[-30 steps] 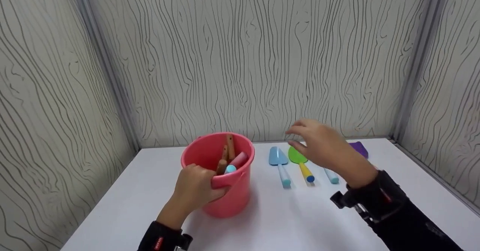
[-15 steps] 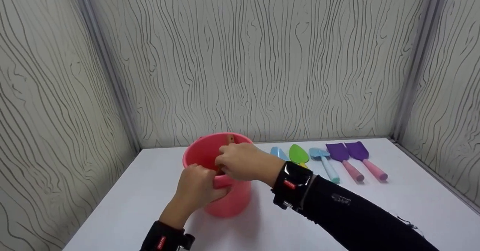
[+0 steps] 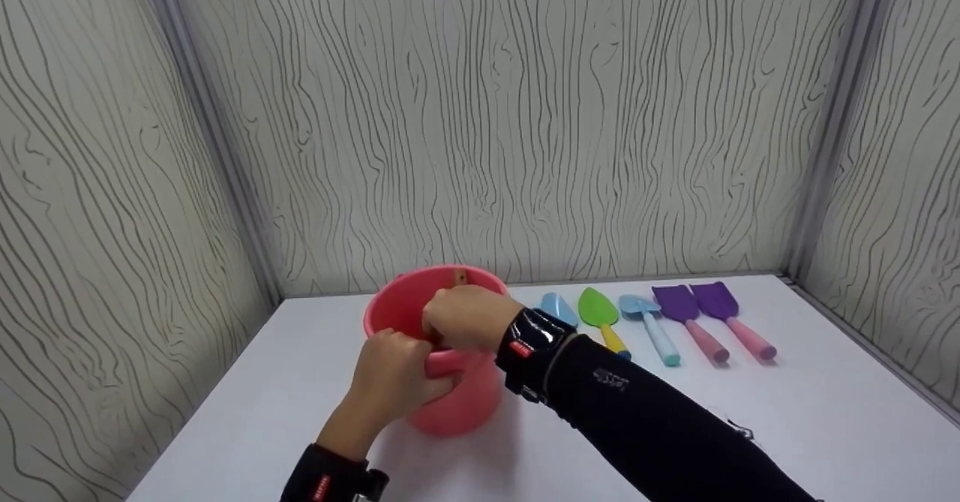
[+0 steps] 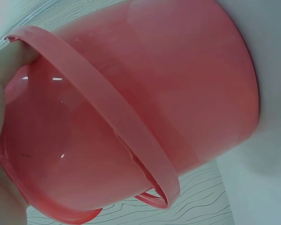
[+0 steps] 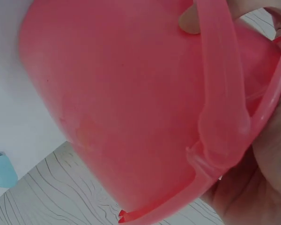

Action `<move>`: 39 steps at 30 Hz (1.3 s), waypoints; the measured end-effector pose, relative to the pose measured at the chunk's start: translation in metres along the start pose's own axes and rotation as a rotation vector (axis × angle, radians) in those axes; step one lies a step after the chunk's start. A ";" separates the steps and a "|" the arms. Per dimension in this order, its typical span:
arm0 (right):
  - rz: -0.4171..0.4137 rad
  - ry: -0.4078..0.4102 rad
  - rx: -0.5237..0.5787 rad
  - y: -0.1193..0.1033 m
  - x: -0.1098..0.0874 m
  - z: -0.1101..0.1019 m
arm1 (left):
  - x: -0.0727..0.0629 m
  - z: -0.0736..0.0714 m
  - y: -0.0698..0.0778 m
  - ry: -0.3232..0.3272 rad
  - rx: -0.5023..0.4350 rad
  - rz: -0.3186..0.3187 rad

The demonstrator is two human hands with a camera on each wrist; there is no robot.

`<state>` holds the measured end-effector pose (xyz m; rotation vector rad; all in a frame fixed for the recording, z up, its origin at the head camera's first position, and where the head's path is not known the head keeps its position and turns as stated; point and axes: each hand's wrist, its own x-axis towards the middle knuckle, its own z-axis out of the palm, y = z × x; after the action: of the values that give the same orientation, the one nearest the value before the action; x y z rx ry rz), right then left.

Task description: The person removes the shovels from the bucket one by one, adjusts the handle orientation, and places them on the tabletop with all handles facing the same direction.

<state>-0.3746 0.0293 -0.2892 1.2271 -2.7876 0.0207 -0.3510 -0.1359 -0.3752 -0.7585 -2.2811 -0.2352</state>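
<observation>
A pink plastic bucket [image 3: 459, 410] stands upright on the white table. My left hand [image 3: 391, 373] grips its near rim, with the thumb on the outer wall below the hanging bucket handle [image 4: 110, 101]. My right hand [image 3: 474, 316] reaches down over the right side of the rim into the bucket. Its fingers are hidden inside, and I cannot tell what they hold. At the bucket's far inner wall, the holed end of a wooden handle [image 3: 460, 277] shows. In the right wrist view, the right palm [image 5: 274, 154] lies along the rim.
Right of the bucket, toys lie in a row: a light blue scoop [image 3: 559, 308], a green trowel [image 3: 598, 308] with a yellow handle, a light blue shovel [image 3: 651, 329], and two purple shovels [image 3: 678, 304] with pink handles. A wood-grain panel [image 3: 480, 127] rises behind the table.
My right hand has moved left from above the trowels and gone down into the bucket, hiding the handles seen there before. My left hand keeps its grip on the rim.
</observation>
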 end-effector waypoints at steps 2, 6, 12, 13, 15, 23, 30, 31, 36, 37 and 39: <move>-0.004 -0.011 -0.076 -0.004 0.004 0.000 | -0.001 -0.001 -0.001 0.001 0.007 -0.001; -0.011 -0.029 -0.256 -0.012 0.011 0.001 | -0.003 -0.003 -0.003 0.007 0.023 0.003; 0.021 -0.042 -0.441 -0.017 0.017 0.005 | -0.004 -0.004 -0.004 -0.014 0.027 -0.002; 0.026 -0.036 -0.467 -0.017 0.017 0.006 | -0.004 -0.004 -0.005 -0.014 0.028 -0.005; 0.034 -0.031 -0.498 -0.016 0.019 0.007 | -0.004 -0.003 -0.006 -0.010 0.028 -0.008; -0.045 0.008 -0.666 -0.002 0.020 0.010 | -0.004 0.002 -0.005 0.003 0.010 0.006; -0.031 -0.070 -0.570 0.033 0.007 -0.023 | 0.000 0.001 -0.006 -0.029 0.021 -0.007; -0.024 -0.073 -0.541 0.039 0.004 -0.026 | 0.000 0.001 -0.006 -0.036 0.022 -0.010; -0.015 -0.017 -0.445 0.061 -0.017 -0.038 | 0.001 0.002 -0.006 -0.049 0.026 -0.005; -0.030 -0.001 -0.438 0.065 -0.021 -0.040 | 0.001 0.002 -0.006 -0.049 0.026 -0.003; -0.052 0.017 -0.429 0.070 -0.029 -0.044 | 0.001 0.003 -0.006 -0.047 0.025 -0.003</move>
<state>-0.4029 0.1004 -0.2468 1.1737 -2.5520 -0.5368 -0.3568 -0.1394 -0.3760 -0.7552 -2.3256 -0.1912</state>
